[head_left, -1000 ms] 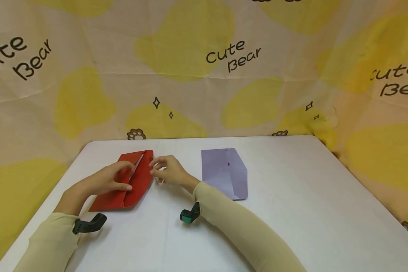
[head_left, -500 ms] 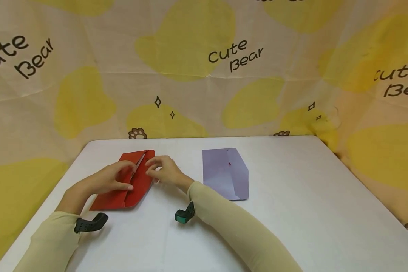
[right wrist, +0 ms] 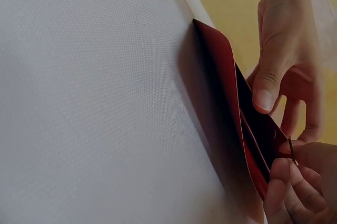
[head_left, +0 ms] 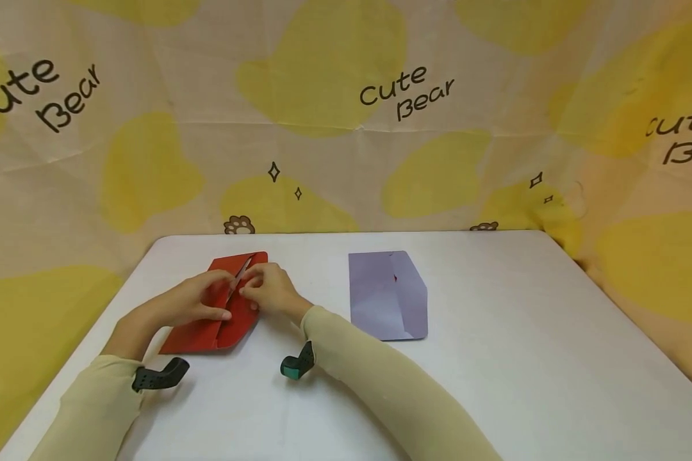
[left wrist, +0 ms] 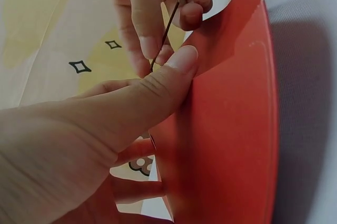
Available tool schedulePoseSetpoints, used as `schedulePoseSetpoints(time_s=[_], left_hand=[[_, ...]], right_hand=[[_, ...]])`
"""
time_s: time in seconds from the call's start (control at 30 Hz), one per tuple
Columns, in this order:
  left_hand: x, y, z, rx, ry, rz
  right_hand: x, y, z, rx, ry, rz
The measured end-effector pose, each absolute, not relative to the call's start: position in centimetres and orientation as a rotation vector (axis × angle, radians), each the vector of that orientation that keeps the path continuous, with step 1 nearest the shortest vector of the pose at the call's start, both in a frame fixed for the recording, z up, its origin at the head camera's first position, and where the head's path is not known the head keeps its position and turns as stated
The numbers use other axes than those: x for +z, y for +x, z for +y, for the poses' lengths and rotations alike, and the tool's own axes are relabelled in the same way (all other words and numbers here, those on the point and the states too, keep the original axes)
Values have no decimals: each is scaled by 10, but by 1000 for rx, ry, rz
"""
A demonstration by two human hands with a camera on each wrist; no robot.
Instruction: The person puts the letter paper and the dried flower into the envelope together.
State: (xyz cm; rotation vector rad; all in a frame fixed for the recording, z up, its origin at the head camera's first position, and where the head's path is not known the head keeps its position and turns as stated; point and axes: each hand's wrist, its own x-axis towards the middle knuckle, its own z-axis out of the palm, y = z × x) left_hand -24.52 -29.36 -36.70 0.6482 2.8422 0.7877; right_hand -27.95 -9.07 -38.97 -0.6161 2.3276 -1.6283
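Observation:
A red envelope lies at the left of the white table, its pocket gaping and its flap to the right. My left hand grips the pocket's edge, thumb at the mouth and fingers spread on the other side. Over the opening, my right hand pinches a thin dark strand, like a short cord or wire, with its fingertips close to the left thumb. In the right wrist view the strand's end shows at the envelope's edge. Something pale shows inside the pocket.
A lilac envelope with a small red mark lies right of the red one on the white table. A patterned yellow cloth hangs behind. Black wrist mounts sit on both sleeves.
My right hand has moved left, from beside the red envelope's flap to over its opening, near the left hand. The left hand keeps its hold, and the view has shifted slightly.

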Motion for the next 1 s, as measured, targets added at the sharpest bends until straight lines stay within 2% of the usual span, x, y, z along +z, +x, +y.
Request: schedulePoseSetpoints(time_s=[0.57,1.0], left_hand=[[-369,-246,-296,801,652,2844],[-367,-245,-295,803,639,2835]], right_hand=[[-387,-278,-106,-1601,-449,2338],[-389,-279,-111,-1574,-466,2338]])
